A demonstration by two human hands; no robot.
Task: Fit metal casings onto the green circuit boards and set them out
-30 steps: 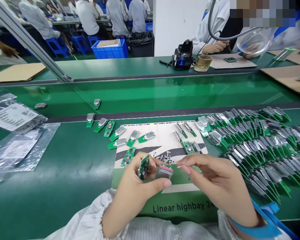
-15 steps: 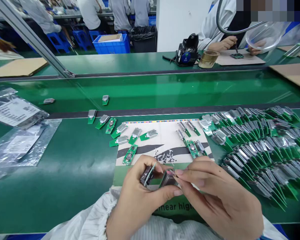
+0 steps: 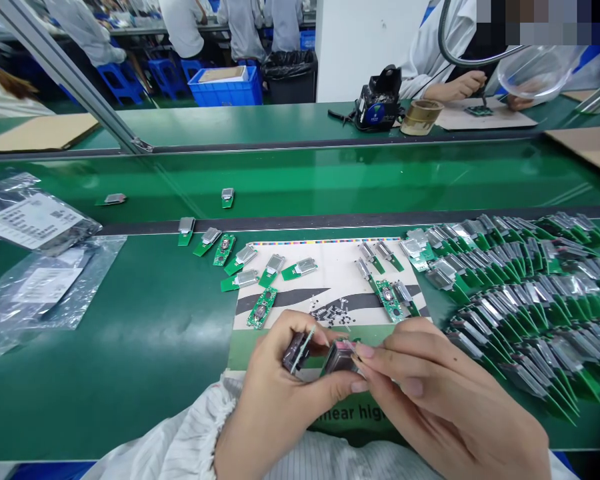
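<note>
My left hand (image 3: 275, 393) is closed around two small circuit boards with metal-framed display modules. One circuit board (image 3: 300, 350) stands on edge in the crook of the fingers. The other circuit board (image 3: 339, 359) is held tilted near the thumb, with a pinkish strip along its top edge. At that strip the thumb and fingertips of my right hand (image 3: 430, 387) are pinched together; whatever lies between them is too small to make out. Beyond my hands, a pile of tiny black and silver parts (image 3: 330, 311) lies on a printed sheet (image 3: 320, 267).
Rows of similar boards (image 3: 520, 313) crowd the right side, and several loose boards (image 3: 273, 270) lie around the sheet. Plastic bags (image 3: 45, 280) lie at left. Behind a dark rail runs a green belt (image 3: 280, 180) carrying two boards. Across it, a co-worker's hand (image 3: 463, 87) works.
The two boards on the belt have moved right. My right hand has shifted slightly right and down, its fingertips still at the board's strip. My left hand keeps its hold.
</note>
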